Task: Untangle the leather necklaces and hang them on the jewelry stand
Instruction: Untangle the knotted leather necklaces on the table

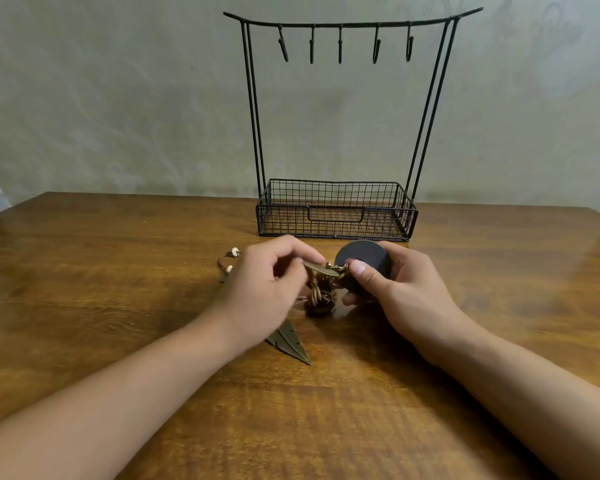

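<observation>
A knot of brown leather necklaces [321, 301] hangs between my hands just above the wooden table [118, 254]. My left hand [267, 289] pinches a bronze leaf pendant [321, 269] at the top of the tangle. My right hand [392, 289] grips a dark round disc pendant [362, 261] joined to the same knot. A second bronze leaf pendant [290, 342] lies flat on the table under my left wrist. A cord end with white beads [231, 261] lies left of my left hand. The black wire jewelry stand [336, 209] stands behind, its several hooks [340, 46] bare.
The stand has a wire basket base with nothing visible inside, close behind my hands. A grey wall rises behind the table's far edge. Bare wooden tabletop stretches to the left, right and front of the hands.
</observation>
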